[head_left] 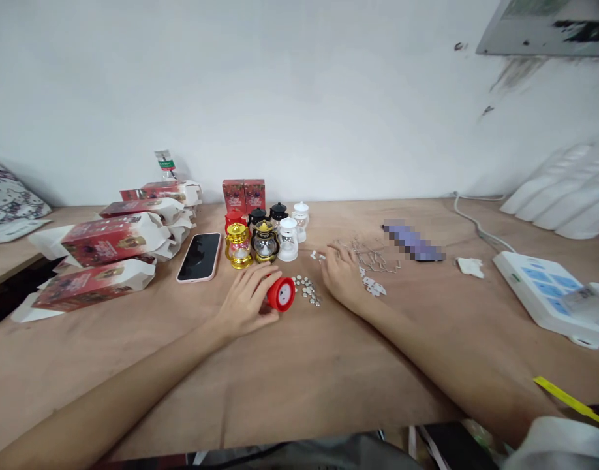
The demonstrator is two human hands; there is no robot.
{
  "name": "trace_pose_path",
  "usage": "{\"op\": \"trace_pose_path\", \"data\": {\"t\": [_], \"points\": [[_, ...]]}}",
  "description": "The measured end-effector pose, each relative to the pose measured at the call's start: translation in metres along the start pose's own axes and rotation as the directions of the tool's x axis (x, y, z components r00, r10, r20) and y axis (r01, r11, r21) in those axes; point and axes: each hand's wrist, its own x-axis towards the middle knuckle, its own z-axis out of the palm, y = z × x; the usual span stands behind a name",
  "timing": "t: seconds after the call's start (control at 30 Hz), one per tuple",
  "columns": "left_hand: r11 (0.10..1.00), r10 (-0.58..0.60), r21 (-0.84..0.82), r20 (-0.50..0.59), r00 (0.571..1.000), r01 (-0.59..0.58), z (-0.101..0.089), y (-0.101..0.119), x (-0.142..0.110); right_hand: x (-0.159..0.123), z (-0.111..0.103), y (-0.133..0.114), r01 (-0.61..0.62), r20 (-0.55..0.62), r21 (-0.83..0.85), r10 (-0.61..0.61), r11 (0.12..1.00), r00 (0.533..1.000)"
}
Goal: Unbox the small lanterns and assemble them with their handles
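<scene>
My left hand is closed around a small red lantern, tipped on its side so that its round base with a white centre faces right. Just right of it lie several silver button cells in a loose group. My right hand rests palm down over the table, fingers bent and slightly apart, beside tiny white pieces. More flat white pieces lie by its wrist side, and thin bent metal wires are strewn beyond it. Whatever lies under its palm is hidden.
Small lanterns stand behind my left hand, among them a gold lantern and a white lantern. Red boxes are piled left of a phone. A pixelated purple object and a white power strip lie right.
</scene>
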Motion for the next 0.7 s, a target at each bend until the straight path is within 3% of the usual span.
{"op": "trace_pose_path", "data": {"t": [0.1,0.2,0.5,0.6,0.7], "points": [[1.000,-0.007,-0.011,0.024,1.000,0.007,0.000,0.000,-0.001,0.003,0.007,0.018,0.003,0.091,-0.165,0.012,0.986,0.996],[1.000,-0.012,-0.018,0.036,0.999,0.012,0.001,0.000,-0.001,0.005,0.010,0.025,0.053,0.125,-0.224,-0.025,0.973,0.992],[0.999,-0.004,-0.051,0.031,1.000,0.006,0.001,0.000,-0.001,0.007,0.012,0.026,0.070,0.176,-0.131,-0.046,0.989,0.983],[0.999,-0.007,-0.052,0.009,1.000,0.008,-0.001,0.000,-0.001,0.007,0.010,0.024,0.041,0.086,0.006,-0.042,0.999,0.995],[0.998,-0.040,-0.045,-0.026,0.999,0.039,-0.001,0.001,-0.001,0.005,0.007,0.012,-0.029,-0.109,0.329,0.069,0.944,0.992]]}}
